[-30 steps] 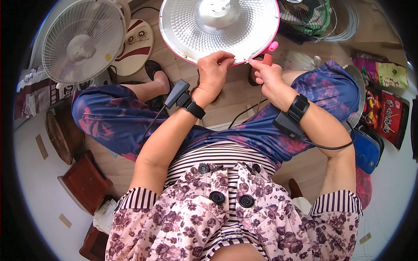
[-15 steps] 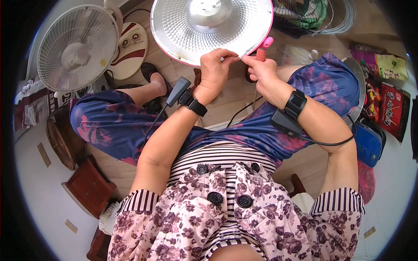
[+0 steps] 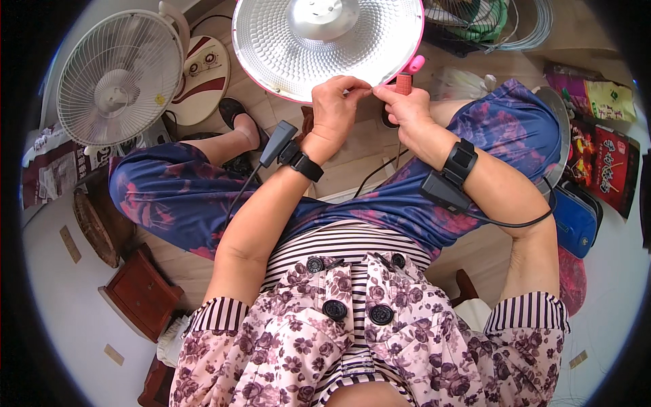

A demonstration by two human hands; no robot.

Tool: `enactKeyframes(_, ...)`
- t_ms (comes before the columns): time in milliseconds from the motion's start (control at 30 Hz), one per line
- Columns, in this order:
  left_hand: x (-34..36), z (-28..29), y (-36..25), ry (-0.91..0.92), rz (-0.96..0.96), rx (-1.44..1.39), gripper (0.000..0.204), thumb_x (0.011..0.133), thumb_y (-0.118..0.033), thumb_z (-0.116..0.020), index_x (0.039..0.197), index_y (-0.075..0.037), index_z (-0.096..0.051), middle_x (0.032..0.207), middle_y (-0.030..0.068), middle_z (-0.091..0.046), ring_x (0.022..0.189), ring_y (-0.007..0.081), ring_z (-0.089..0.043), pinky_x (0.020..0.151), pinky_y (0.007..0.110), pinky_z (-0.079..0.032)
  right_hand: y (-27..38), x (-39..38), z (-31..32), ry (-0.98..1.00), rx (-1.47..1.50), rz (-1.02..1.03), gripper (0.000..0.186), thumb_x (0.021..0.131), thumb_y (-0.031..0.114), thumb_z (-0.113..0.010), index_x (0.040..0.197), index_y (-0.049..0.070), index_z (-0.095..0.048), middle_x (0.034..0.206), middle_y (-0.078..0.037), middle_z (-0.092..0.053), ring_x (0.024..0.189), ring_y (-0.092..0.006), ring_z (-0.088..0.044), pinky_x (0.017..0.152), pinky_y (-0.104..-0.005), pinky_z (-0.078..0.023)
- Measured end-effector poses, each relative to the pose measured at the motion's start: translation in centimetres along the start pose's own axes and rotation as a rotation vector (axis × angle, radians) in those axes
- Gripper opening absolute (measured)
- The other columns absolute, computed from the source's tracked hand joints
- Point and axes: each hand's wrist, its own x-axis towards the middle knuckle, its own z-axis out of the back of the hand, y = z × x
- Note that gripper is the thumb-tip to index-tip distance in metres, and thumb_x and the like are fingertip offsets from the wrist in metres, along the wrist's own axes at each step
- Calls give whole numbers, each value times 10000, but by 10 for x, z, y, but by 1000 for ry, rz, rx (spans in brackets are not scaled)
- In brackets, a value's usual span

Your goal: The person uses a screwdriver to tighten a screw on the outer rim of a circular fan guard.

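Upper center: our left hand point(image 3: 332, 110) pinches its fingertips beside a silver dish point(image 3: 327, 54), on what we cannot tell; our right hand point(image 3: 413, 112) grips a red handle point(image 3: 404, 83).

Your left: white fan point(image 3: 120, 78), round cream base point(image 3: 211, 81) with knobs beside it; maroon-and-white bag point(image 3: 55, 166) below fan; reddish-brown wooden piece point(image 3: 141, 292) lower down. Your right: wire coil point(image 3: 541, 30) up top; pale green packet point(image 3: 610, 100); red packet point(image 3: 614, 169) near blue case point(image 3: 576, 220).
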Motion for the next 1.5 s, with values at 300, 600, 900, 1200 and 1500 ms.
enactKeyframes(300,4,3,-3,17,-32,92,118,701,-51,-758,809,-18,-724,725,107,-676,659,173,-619,646,297,-485,-6,1,0,-24,-45,118,136,750,83,-753,831,22,-662,812,-37,-658,732,-115,-583,672,-267,-462)
enactKeyframes(600,1,5,-2,20,8,146,131,667,-83,-784,775,-35,-727,716,104,-663,682,201,-611,663,314,-479,-7,-3,0,-19,-73,146,117,779,97,-738,852,24,-682,739,-7,-611,620,-78,-498,550,-239,-375)
enactKeyframes(900,2,2,-3,3,-45,198,124,637,-91,-785,738,-56,-722,700,84,-653,732,245,-576,689,356,-465,-11,-2,-1,-33,-111,207,123,793,124,-739,873,38,-701,703,21,-600,524,-45,-432,445,-218,-320)
enactKeyframes(1200,2,4,-4,41,11,186,144,670,-105,-789,791,-48,-739,739,113,-668,710,218,-613,685,330,-477,-11,1,1,-48,-138,206,133,793,127,-741,888,40,-708,719,23,-611,538,-44,-427,459,-222,-320)
enactKeyframes(1500,2,3,-3,35,-6,191,130,707,-125,-779,790,-36,-733,746,115,-673,703,220,-614,681,332,-477,-14,2,2,-47,-121,296,110,765,109,-737,779,16,-680,758,-28,-668,693,-97,-587,649,-271,-470)
